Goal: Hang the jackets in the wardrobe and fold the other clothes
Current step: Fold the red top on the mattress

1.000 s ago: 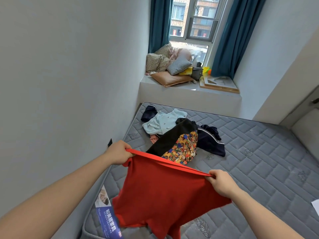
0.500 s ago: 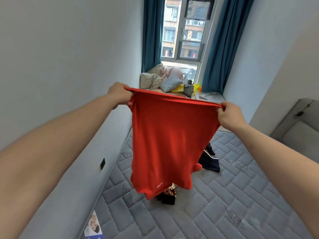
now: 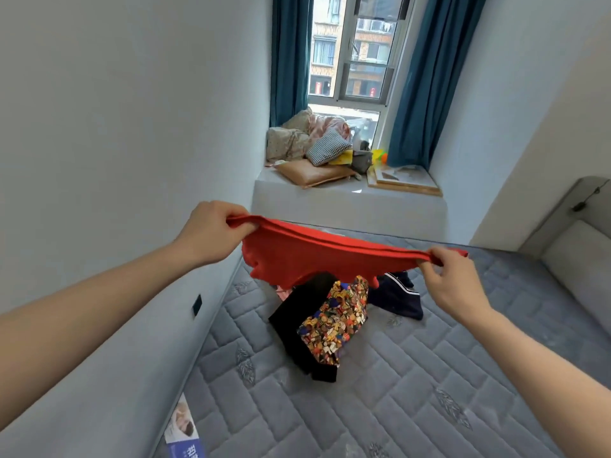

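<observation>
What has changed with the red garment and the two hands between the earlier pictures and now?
The red garment was raised from low over the mattress to hang full length in front of the window, and has now come down and swung forward, its body billowing away over the clothes pile. The left hand and right hand kept gripping its two top corners. The black patterned garment and the navy one stayed in place.

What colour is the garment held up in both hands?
The garment is plain red, seen in the head view.

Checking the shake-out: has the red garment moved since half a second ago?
Yes. The red garment has dropped from in front of the window to below the sill, nearer the mattress.
</observation>
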Demonstrator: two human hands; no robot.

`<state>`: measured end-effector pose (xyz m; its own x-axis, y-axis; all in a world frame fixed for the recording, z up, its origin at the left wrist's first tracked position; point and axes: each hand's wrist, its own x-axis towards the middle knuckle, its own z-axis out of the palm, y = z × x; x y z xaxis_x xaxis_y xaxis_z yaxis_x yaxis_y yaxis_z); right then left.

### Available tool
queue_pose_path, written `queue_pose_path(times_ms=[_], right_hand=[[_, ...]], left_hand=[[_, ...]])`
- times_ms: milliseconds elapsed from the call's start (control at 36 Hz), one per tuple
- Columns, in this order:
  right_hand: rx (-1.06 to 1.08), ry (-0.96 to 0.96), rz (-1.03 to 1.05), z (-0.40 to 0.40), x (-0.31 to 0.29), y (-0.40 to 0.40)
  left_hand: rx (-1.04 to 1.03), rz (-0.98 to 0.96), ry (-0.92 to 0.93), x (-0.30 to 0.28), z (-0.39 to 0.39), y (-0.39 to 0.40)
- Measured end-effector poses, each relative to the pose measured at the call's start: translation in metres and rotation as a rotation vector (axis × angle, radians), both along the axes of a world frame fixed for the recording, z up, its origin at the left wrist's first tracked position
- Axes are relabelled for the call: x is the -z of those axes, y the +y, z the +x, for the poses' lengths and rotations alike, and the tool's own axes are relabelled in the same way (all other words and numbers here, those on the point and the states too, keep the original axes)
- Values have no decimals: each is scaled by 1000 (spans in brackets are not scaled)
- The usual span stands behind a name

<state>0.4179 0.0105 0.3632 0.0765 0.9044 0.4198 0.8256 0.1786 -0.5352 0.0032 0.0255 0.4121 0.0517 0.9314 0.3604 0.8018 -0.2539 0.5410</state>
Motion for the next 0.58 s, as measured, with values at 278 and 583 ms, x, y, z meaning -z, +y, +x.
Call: queue_pose_path(times_ms=[278, 583], right_hand=[[-58, -46, -476, -10, 191, -66], [-159, -208, -1122, -40, 369, -153]], left_hand=[[128, -486, 62, 220, -14, -78], [96, -905, 147, 421, -5, -167]])
